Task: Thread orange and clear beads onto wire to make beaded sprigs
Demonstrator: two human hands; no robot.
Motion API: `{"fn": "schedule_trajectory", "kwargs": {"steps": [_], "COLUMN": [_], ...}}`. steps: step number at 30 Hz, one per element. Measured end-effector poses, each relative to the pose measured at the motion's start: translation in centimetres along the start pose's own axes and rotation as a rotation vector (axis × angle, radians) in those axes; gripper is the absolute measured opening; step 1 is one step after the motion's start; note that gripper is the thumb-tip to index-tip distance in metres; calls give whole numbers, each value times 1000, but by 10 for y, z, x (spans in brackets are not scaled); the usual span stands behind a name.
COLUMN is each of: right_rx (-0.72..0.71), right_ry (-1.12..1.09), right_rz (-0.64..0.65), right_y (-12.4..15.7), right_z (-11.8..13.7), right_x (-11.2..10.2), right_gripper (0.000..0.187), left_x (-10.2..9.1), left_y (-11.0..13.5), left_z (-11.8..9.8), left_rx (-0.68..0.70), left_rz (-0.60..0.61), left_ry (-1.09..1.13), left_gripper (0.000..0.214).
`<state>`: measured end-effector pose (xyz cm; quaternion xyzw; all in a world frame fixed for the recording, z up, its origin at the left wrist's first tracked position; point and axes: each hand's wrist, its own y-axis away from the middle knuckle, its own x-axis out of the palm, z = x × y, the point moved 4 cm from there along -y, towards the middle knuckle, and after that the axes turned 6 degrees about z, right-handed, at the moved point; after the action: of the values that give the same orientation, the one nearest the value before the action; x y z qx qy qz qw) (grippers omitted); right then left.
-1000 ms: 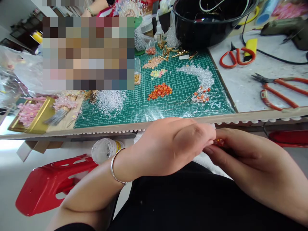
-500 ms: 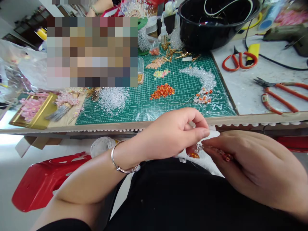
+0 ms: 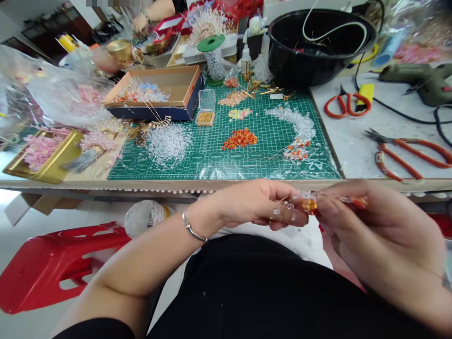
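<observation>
Between my two hands, just in front of the table edge, is a beaded wire spray (image 3: pixel 309 205) with orange and clear beads. My right hand (image 3: pixel 374 226) is closed, pinching it between thumb and fingers, and some red-orange beads show at its far side. From the left, my left hand (image 3: pixel 257 205) is closed on the other side of the spray, with clear beads and fine wire at its fingertips. On the green cutting mat (image 3: pixel 208 160) beyond lie a heap of orange beads (image 3: pixel 240 139) and a curved row of clear beaded sprays (image 3: pixel 296 125).
Two orange-handled pliers (image 3: pixel 406 149) and cutters (image 3: pixel 348 104) lie right, near a glue gun (image 3: pixel 416 80). A black basin (image 3: pixel 318 56) stands behind. Left are clear beads (image 3: pixel 167 146), a cardboard box (image 3: pixel 187 89) and a gold tray (image 3: pixel 60 162). A red stool (image 3: pixel 45 263) stands below left.
My right hand has turned and lifted, bringing the beaded spray higher. My left fingers have shifted from above the spray to its left side. The view has tilted slightly.
</observation>
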<state>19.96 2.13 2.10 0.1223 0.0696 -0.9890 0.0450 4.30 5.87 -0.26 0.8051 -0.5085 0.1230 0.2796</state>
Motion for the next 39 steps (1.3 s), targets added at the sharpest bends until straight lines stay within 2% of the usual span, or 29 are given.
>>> {"fn": "schedule_trajectory", "kwargs": {"steps": [1,3,6,9,12,14,16,18,21,23,26,27,28,29,31,34,39], "right_rx": [106,261,368,442,473,477,457,415,370,362,361,363,365,365,365,372,403], "right_ry": [-164,-395,-522,-608,-654,-665,-657,-636,-591,-564,-539,-532,-529,-527,-527,-529,-534], "right_rz": [-46,-43,-20,-28,-38,-36,-49,-85,-131,-135,-97,-78,-60,-42,-12,12,7], "right_y": [-1,-5,-15,-19,-19,-20,-21,-22,-21,-19,-15,-15,-14,-13,-12,-11,-9], "right_z": [-6,-12,-13,-13,-16,-19,-23,-26,-30,-32,-31,-31,-30,-29,-27,-26,-29], "right_x": [2,10,18,21,22,25,27,27,25,23,24,26,28,30,34,37,33], "right_gripper": [12,20,24,25,26,27,27,25,22,20,21,21,22,23,23,25,29], "left_x": [2,6,5,2,0,2,7,13,17,17,28,35,41,46,49,36,11], "left_y": [-2,-4,0,10,20,24,27,29,40,53,76,80,80,76,62,41,22], "left_z": [3,10,17,18,20,21,21,20,15,6,-19,-25,-29,-31,-29,-19,-1], "left_rx": [46,106,183,269,210,148,135,163,150,97,201,266,312,320,242,135,162], "left_rz": [-33,-104,-223,-279,-356,-431,-439,-384,-335,-469,-906,-998,-1022,-989,-889,-835,-633], "left_ry": [12,15,-54,-205,-496,-806,-1094,-1213,-1211,-1300,-1478,-1488,-1481,-1465,-1430,-1226,-602], "left_gripper": [22,26,25,20,13,17,24,26,23,22,19,17,17,18,20,22,15]}}
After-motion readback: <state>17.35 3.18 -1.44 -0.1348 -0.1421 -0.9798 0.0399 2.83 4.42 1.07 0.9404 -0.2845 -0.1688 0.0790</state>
